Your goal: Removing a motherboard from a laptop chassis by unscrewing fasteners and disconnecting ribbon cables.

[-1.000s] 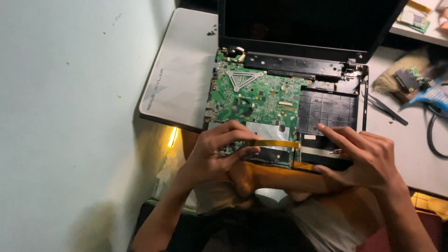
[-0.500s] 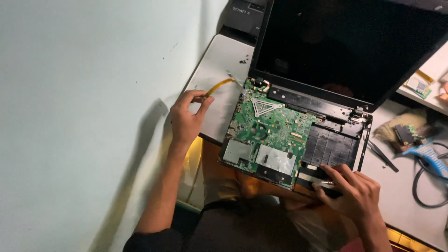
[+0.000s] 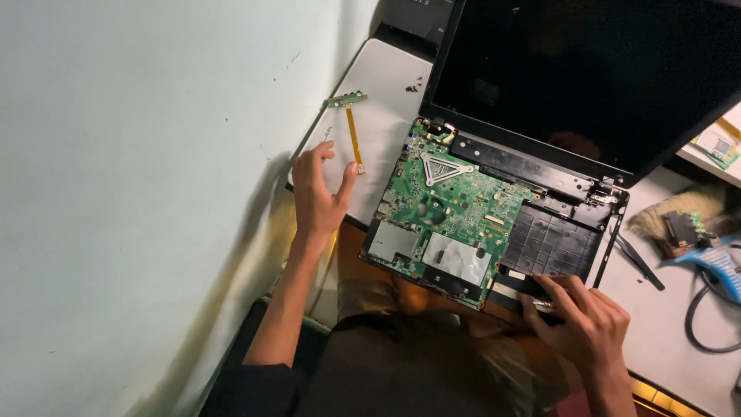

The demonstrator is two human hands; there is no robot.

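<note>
An opened laptop base [image 3: 559, 239] lies in front of me with its green motherboard [image 3: 451, 208] bare and its dark screen [image 3: 587, 77] tilted up behind. A small green board with an orange ribbon cable [image 3: 352, 127] rests on a white panel [image 3: 378, 116] to the left. My left hand [image 3: 316, 193] hovers just below that cable, fingers spread, holding nothing. My right hand [image 3: 583, 324] grips the laptop's front right corner, fingers curled over the edge.
A pale wall [image 3: 139, 193] runs close along the left. On the white table [image 3: 656, 324] at the right lie black tweezers [image 3: 639, 262], a blue tool [image 3: 714, 266] with a black cable, a brush and a small circuit board [image 3: 718, 147].
My left hand carried the orange ribbon cable and its small board from the laptop to the white panel, let it go, and has drawn back. My right hand stayed on the front right corner.
</note>
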